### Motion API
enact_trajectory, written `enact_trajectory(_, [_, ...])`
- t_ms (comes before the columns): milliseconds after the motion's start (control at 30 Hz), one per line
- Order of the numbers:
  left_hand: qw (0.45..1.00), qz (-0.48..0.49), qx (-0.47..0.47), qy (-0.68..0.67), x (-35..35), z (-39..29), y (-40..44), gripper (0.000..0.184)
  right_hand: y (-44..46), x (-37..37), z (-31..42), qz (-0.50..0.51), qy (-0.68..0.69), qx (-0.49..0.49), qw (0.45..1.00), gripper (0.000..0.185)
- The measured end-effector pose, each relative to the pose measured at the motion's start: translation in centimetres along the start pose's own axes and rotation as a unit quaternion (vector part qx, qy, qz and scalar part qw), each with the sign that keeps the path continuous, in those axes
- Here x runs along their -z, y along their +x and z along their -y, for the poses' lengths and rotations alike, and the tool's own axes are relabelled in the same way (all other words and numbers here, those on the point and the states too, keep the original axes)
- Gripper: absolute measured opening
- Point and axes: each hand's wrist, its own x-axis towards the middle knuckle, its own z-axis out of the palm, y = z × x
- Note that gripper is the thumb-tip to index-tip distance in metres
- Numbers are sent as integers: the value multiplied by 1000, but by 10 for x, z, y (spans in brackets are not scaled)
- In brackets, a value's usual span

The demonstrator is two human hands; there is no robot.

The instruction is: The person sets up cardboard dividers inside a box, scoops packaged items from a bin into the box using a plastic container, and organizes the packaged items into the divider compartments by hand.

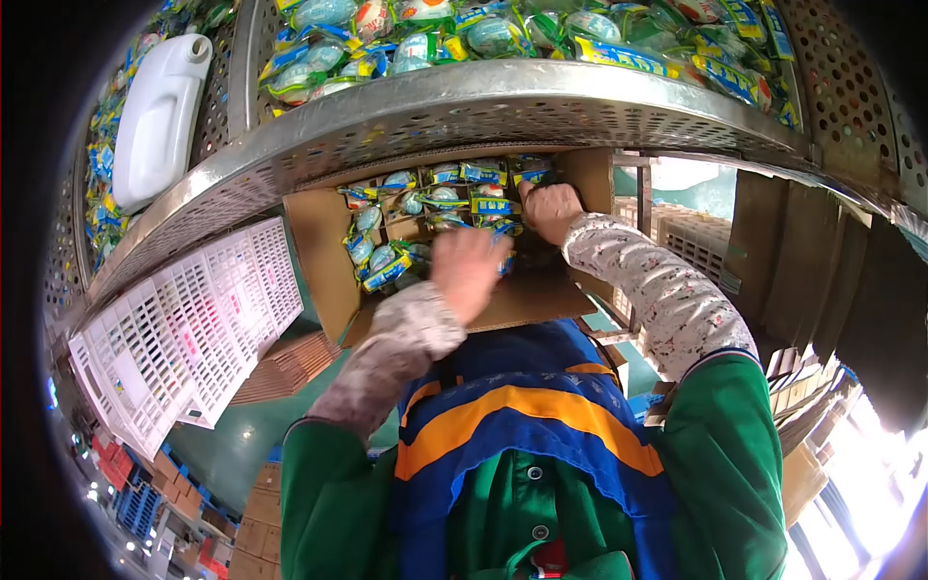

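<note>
The left hand (469, 271) is hovering over the lower middle of the box in the centre of the frame, its fingers pointing up; it is blurring, so I cannot tell whether they are pinching anything. The right hand (553, 211) is curling its fingers down at the box's upper right corner, beside the right wall; its fingertips are hiding, and I cannot tell what they are gripping. A narrow gap is separating the two hands.

Wrapped packets (445, 196) are lying in rows under and around them, filling mainly the left and upper parts of the cardboard box (319, 246). Its left flap is standing outward, and its near flap is spreading toward the blue apron (570, 459), leaving little room there.

Above, the steel rim (503, 82) of a trough is curving close over the box's far edge, limiting reach that way; more packets are heaping behind it along the top. A white jug (159, 121) is resting at upper left. At left, a white crate (208, 319) is leaning near the left flap, with green floor (242, 435) showing below. At right, cardboard sheets (797, 261) are standing beyond the right forearm.
</note>
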Motion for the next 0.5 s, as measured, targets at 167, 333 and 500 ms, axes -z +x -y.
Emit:
enact_trajectory(167, [958, 121, 258, 34, -3, 96, -68, 49, -15, 43, -4, -19, 88, -25, 996, 19])
enact_trajectory(333, [954, 146, 255, -60, 8, 99, -57, 56, -19, 50, 3, 8, 35, 23, 999, 19])
enact_trajectory(500, [940, 205, 268, -54, -1, 95, -51, 68, 20, -15, 8, 62, -47, 88, 993, 26])
